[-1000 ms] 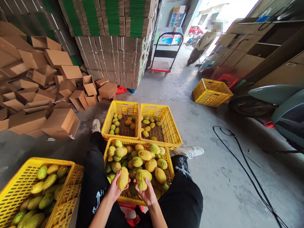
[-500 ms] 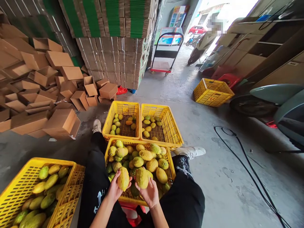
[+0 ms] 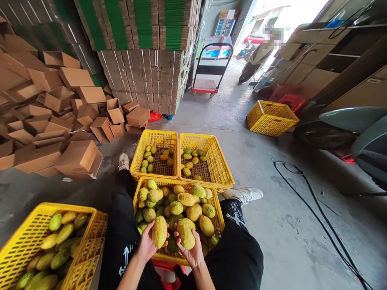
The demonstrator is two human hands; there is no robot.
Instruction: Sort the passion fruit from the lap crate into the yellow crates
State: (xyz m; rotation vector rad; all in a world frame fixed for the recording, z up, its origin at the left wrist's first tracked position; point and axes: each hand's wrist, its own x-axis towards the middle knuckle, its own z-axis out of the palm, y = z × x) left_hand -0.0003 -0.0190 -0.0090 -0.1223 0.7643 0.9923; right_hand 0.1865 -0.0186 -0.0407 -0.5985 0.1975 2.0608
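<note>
My left hand is closed around a yellow, ribbed papaya, held upright. In my right hand rests another yellow-green papaya, its fingers curled about the lower side and the thumb along the right. Both fruits are held side by side, apart, over the near edge of a yellow plastic crate between my legs. That crate is heaped with green and yellow papayas.
Two yellow crates, a left one and a right one, adjoin the near crate and hold a few papayas. At lower left stands another filled crate. Cardboard boxes lie left; a black cable runs right.
The papaya in my right hand has turned and moved slightly right. My left hand's papaya has shifted a little to the right. Both hands keep hold.
</note>
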